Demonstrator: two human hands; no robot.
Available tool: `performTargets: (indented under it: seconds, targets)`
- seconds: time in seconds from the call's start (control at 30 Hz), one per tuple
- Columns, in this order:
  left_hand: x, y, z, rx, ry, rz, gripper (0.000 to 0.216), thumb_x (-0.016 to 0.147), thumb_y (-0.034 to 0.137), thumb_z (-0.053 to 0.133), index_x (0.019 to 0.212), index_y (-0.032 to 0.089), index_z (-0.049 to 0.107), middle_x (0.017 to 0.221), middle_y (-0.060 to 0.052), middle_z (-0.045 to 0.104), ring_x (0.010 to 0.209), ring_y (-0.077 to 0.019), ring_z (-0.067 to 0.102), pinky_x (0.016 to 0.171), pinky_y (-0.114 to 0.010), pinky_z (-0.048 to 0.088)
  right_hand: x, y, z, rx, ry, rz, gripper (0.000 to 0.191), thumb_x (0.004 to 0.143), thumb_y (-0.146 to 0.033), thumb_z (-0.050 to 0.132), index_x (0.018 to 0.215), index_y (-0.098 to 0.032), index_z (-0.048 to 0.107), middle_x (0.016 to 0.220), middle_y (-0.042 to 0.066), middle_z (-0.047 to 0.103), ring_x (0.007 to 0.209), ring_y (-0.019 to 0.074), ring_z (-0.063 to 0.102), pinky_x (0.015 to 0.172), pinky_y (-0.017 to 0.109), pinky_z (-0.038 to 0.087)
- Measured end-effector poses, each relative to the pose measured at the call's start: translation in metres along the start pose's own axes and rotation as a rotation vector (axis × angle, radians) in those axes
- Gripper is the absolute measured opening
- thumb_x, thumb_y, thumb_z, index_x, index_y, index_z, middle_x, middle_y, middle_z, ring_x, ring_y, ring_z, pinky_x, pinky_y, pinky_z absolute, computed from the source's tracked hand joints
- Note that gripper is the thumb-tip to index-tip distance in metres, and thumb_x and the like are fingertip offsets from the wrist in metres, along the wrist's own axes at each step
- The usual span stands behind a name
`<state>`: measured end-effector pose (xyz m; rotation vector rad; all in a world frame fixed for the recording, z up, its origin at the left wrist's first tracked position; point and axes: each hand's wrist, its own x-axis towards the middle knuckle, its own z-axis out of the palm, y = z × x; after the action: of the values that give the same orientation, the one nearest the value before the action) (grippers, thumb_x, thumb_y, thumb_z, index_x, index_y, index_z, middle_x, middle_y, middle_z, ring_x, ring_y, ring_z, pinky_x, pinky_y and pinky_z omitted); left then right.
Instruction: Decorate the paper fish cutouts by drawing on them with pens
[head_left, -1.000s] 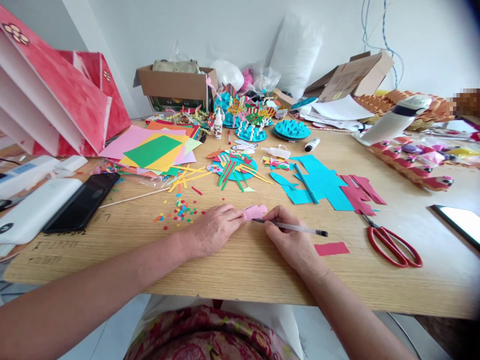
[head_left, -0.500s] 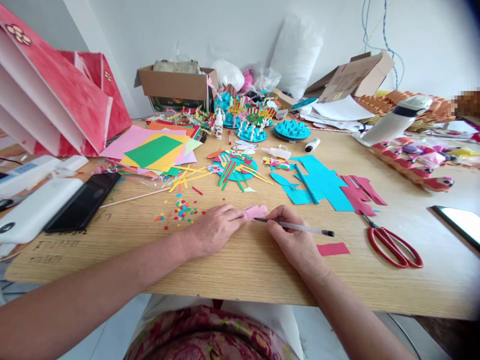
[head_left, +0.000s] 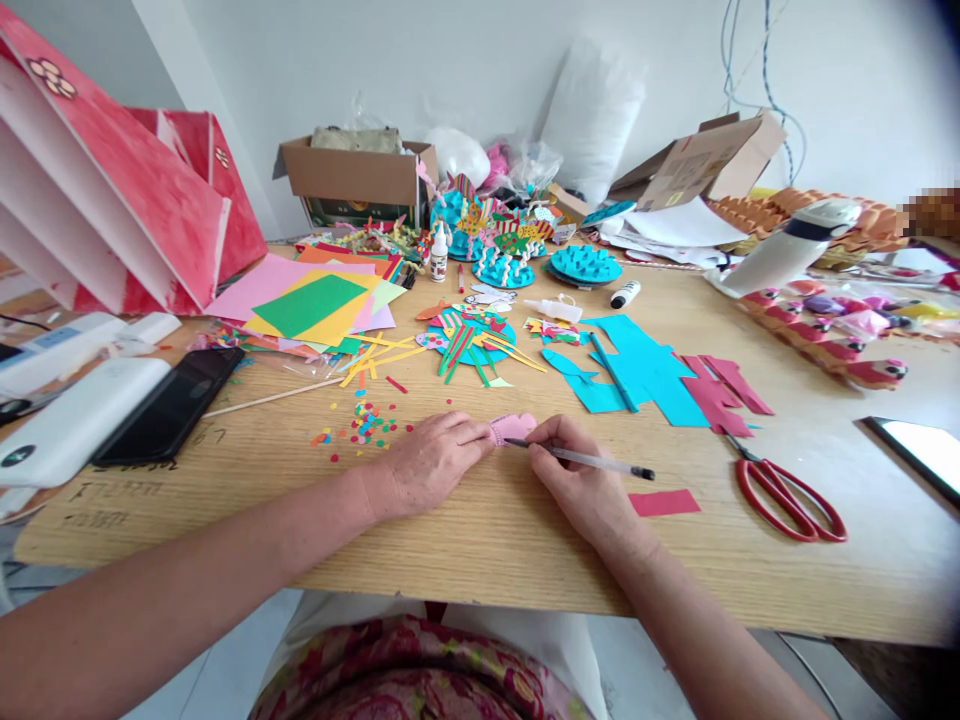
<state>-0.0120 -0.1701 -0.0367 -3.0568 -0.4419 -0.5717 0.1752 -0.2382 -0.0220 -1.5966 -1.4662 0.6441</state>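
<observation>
A small pink paper cutout (head_left: pixel 516 426) with dark pen marks along it lies on the wooden table (head_left: pixel 480 550) in front of me. The fingers of my left hand (head_left: pixel 435 460), pressed together, pin its left end down. In my right hand (head_left: pixel 581 490) is a slim pen (head_left: pixel 604 462) with a clear barrel, its dark tip on or just above the cutout. A red paper strip (head_left: pixel 664 502) rests just right of my right wrist. Several confetti dots (head_left: pixel 367 425) are scattered beyond my left hand.
Red-handled scissors (head_left: pixel 791 498) lie on the right, near blue paper (head_left: pixel 645 365). Coloured sheets (head_left: pixel 311 306) and a black phone (head_left: pixel 169 405) are on the left. Farther back are a decorated blue disc (head_left: pixel 491 352), glue bottles (head_left: pixel 439 252) and a cardboard box (head_left: pixel 360 175).
My right hand and the pen have shifted slightly left along the pink cutout, toward my left fingers. My left hand still presses the cutout, and the view has tipped a little.
</observation>
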Motion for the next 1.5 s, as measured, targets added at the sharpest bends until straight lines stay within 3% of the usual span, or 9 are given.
performTargets:
  seconds: [0.83, 1.07, 1.5]
  targets:
    - [0.0007, -0.0004, 0.0004, -0.005, -0.028, -0.016, 0.028, 0.089, 0.009, 0.042, 0.114, 0.009, 0.056, 0.113, -0.009, 0.059, 0.101, -0.0202, 0.051, 0.091, -0.034, 0.045, 0.0002, 0.0013, -0.0005, -0.035, 0.008, -0.02, 0.005, 0.068, -0.022, 0.048, 0.063, -0.021, 0.049, 0.053, -0.005, 0.047, 0.048, 0.0108, 0.041, 0.046, 0.023, 0.03]
    - [0.0005, 0.0005, -0.0013, 0.01, -0.034, -0.022, 0.03, 0.089, 0.007, 0.042, 0.116, 0.011, 0.054, 0.115, -0.009, 0.058, 0.103, -0.0198, 0.051, 0.093, -0.034, 0.043, 0.0009, 0.0015, -0.0009, 0.052, 0.046, 0.013, 0.004, 0.069, -0.023, 0.05, 0.066, -0.021, 0.051, 0.054, -0.005, 0.049, 0.047, 0.0104, 0.041, 0.044, 0.023, 0.029]
    - [-0.0006, -0.0005, 0.0018, -0.001, -0.009, -0.014, 0.031, 0.087, 0.007, 0.045, 0.116, 0.01, 0.054, 0.113, -0.01, 0.058, 0.103, -0.0193, 0.05, 0.092, -0.033, 0.043, 0.0015, 0.0057, 0.0025, -0.035, 0.011, -0.024, 0.005, 0.071, -0.022, 0.049, 0.068, -0.021, 0.053, 0.057, -0.004, 0.053, 0.05, 0.0118, 0.046, 0.047, 0.023, 0.031]
